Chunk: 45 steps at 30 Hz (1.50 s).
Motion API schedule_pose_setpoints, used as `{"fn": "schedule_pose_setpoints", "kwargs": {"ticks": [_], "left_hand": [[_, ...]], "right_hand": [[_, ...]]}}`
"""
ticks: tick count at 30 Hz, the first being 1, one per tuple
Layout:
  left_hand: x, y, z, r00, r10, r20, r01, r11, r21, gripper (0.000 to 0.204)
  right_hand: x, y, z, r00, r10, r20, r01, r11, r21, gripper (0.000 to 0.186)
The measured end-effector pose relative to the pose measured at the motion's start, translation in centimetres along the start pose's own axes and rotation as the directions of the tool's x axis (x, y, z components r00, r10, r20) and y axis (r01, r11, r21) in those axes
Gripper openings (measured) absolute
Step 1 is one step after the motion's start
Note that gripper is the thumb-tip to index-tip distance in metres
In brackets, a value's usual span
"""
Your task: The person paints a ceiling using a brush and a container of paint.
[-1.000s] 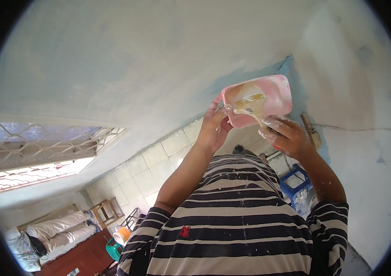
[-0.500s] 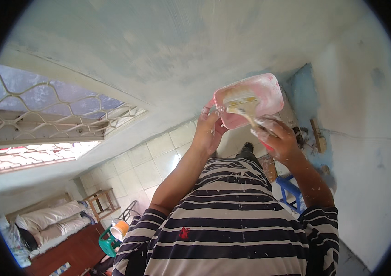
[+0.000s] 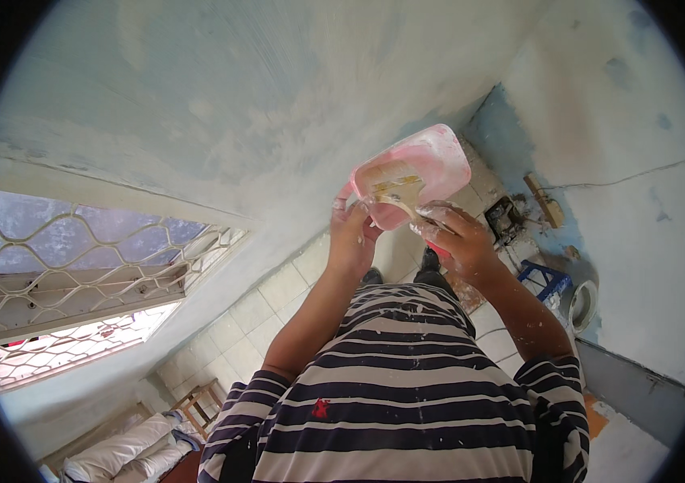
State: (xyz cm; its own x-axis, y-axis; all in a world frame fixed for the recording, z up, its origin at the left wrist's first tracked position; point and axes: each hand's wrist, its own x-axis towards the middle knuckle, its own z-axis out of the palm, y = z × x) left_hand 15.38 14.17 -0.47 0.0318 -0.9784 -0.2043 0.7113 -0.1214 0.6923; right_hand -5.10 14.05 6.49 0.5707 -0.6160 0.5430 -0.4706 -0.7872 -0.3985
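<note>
My left hand (image 3: 352,235) grips the near-left side of a pink plastic tub (image 3: 441,158), its thumb over the rim. White smears coat the inside of the tub, which is tilted toward me. In my right hand (image 3: 465,243) is a wide flat paintbrush (image 3: 400,193), held closed around its handle. The brush's broad end lies within the tub, near its left side. Something red shows under my right fingers; whether it is part of the handle, I cannot tell. Both hands have white smears on the fingers.
A patchy pale wall (image 3: 278,105) rises in front, meeting another wall at the right. On the left is a window with a curvy metal grille (image 3: 77,233). A blue stool (image 3: 544,278) and a pale round container (image 3: 584,304) stand on the right. Light tiles (image 3: 262,322) cover the floor.
The tub and both hands have shifted slightly left in view. The paintbrush stays in the tub, now lying a little lower. My view has turned, bringing the round container into sight.
</note>
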Motion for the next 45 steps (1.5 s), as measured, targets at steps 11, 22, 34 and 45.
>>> {"fn": "schedule_pose_setpoints", "kwargs": {"ticks": [11,22,34,45], "left_hand": [[-0.2,0.7,0.4,0.991,0.075,-0.110,-0.071,0.997,0.041,0.056],[0.6,5.0,-2.8,0.978,-0.027,0.205,-0.001,0.990,0.138,0.064],[1.5,5.2,-2.6,0.968,-0.120,0.220,0.079,0.979,0.186,0.058],[2.5,6.7,-2.0,0.943,-0.266,0.198,0.212,0.943,0.257,0.057]], "right_hand": [[0.7,-1.5,-0.4,0.997,0.019,-0.070,-0.029,0.990,-0.139,0.036],[1.6,-3.2,-2.2,0.992,-0.107,0.065,0.110,0.993,-0.045,0.026],[2.7,-2.7,-4.9,0.962,-0.158,0.222,0.176,0.982,-0.063,0.023],[3.9,-0.2,-5.9,0.957,-0.122,0.264,0.088,0.986,0.138,0.026]]}}
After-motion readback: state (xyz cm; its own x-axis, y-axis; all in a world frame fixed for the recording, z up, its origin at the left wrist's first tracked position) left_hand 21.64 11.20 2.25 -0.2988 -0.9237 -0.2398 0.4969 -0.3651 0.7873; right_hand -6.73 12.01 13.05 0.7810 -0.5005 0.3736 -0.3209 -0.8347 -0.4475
